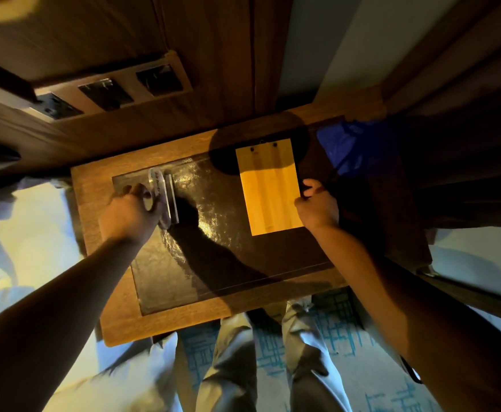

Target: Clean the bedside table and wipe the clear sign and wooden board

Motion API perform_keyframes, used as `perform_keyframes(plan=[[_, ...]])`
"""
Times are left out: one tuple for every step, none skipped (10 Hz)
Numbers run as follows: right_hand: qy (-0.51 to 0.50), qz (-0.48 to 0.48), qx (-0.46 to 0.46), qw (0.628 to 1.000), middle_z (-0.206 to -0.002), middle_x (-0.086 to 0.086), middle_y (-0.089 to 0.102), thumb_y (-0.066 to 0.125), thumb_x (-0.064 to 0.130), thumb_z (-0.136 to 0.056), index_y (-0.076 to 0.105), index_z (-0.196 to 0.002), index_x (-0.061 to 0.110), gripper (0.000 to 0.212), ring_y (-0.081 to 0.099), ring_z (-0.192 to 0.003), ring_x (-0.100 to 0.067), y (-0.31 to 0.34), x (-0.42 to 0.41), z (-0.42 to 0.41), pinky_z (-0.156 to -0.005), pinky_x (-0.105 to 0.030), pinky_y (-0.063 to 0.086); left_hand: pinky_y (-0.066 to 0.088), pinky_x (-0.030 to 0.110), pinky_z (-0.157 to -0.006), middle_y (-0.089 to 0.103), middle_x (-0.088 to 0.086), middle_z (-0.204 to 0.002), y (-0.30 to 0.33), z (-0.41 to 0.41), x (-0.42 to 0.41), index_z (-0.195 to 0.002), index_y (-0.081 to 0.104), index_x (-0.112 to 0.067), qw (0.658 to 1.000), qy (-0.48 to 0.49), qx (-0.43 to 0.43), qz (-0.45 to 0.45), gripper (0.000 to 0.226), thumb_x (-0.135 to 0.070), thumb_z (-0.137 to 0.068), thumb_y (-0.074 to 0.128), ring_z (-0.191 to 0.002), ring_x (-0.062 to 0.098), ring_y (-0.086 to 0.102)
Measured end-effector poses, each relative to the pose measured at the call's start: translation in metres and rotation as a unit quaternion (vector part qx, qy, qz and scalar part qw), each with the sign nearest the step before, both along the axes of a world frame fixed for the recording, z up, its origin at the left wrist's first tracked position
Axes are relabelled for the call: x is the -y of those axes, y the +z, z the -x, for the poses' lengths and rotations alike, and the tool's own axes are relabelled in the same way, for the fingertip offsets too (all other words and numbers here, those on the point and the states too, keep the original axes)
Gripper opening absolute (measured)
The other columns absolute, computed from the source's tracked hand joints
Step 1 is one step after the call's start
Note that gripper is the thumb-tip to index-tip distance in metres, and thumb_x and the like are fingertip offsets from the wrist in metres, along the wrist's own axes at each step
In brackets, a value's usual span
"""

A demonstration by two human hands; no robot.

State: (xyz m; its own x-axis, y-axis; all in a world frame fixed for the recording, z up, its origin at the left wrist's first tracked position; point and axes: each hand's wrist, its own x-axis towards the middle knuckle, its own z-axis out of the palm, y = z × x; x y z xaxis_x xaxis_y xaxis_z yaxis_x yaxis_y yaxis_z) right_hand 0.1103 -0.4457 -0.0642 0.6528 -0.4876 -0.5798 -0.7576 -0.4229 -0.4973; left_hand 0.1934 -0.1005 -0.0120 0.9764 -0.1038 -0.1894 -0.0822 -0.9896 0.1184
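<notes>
The bedside table (118, 328) has a wooden rim and a dark glossy inset top. The clear sign (166, 197), a see-through stand with a strip of writing, is at the top's left end. My left hand (130, 215) grips it from the left side. A light wooden board (268, 188) with two dark studs near its far edge lies flat right of centre. My right hand (317, 203) pinches the board's right edge with curled fingers. A blue cloth (353, 147) lies at the table's far right, half in shadow.
A panel of wall sockets and switches (109, 93) is set in the wooden wall behind the table. White bedding (35, 233) is on the left. A dark curtain (466, 162) hangs at the right. My legs stand on patterned carpet (332, 328) in front.
</notes>
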Motion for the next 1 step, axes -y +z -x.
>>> perform_keyframes(plan=[[0.019, 0.002, 0.065, 0.998, -0.134, -0.004, 0.058, 0.061, 0.023, -0.092, 0.053, -0.136, 0.022, 0.045, 0.060, -0.115, -0.024, 0.0257, -0.0014, 0.0008, -0.089, -0.036, 0.052, 0.047, 0.041, -0.075, 0.063, 0.020, -0.117, 0.0199, 0.0000, 0.0095, -0.111, 0.068, -0.010, 0.997, -0.067, 0.020, 0.038, 0.027, -0.030, -0.093, 0.063, -0.107, 0.041, 0.057]])
